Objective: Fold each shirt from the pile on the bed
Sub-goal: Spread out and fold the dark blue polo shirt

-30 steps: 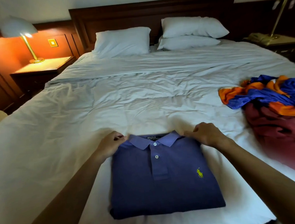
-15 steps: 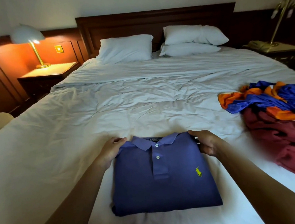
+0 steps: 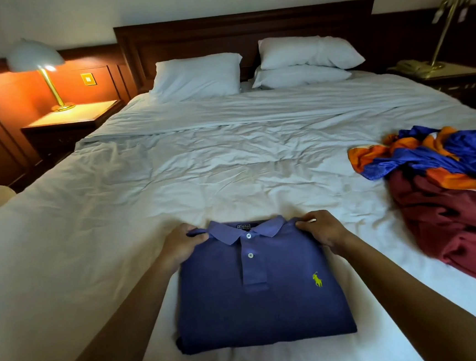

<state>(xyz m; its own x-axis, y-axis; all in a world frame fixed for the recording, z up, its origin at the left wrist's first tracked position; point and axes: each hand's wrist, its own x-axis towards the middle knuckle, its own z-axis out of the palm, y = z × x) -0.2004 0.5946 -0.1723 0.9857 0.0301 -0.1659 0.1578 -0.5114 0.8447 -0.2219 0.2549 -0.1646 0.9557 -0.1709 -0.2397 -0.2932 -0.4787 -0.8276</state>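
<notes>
**Navy polo shirt held at both shoulders**

On the white bed, a pile of shirts lies at 3 o'clock. The folded navy polo shirt sits at 6 o'clock. The left hand and right hand each pinch a shoulder corner.
</notes>
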